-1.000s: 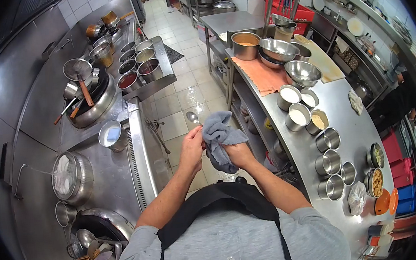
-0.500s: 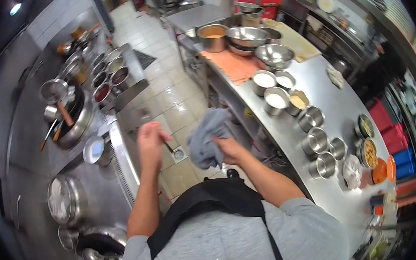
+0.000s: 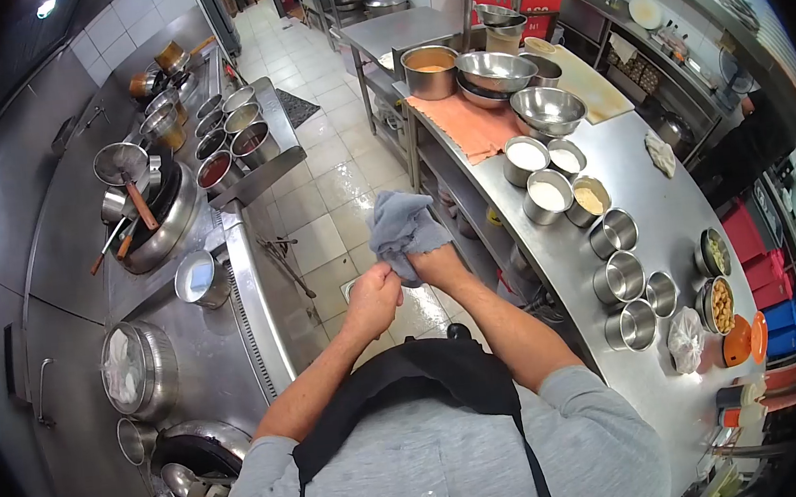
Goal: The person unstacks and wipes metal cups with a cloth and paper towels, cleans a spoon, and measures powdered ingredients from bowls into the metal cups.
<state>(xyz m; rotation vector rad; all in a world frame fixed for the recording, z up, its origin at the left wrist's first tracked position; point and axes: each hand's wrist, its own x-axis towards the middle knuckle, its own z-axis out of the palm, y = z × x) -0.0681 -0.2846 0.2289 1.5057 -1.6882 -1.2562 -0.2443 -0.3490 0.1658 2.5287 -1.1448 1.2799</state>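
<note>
In the head view, a grey-blue cloth (image 3: pixel 400 229) is bunched up in front of my apron, above the tiled floor. My right hand (image 3: pixel 437 266) is closed on it, with the fingers mostly covered by its folds. My left hand (image 3: pixel 374 300) is a fist right beside the cloth's lower edge, close against my right hand. Whatever the left fingers hold is hidden from this angle.
At left runs a steel stove counter with a wok (image 3: pixel 169 232), a strainer (image 3: pixel 121 164) and sauce pots (image 3: pixel 217 171). The steel table at right carries several metal containers (image 3: pixel 620 276), mixing bowls (image 3: pixel 548 110) and an orange cloth (image 3: pixel 467 121).
My left hand has moved right and down to the cloth, and a thin dark piece seen at its fingers is now hidden. The cloth has shifted slightly up in view.
</note>
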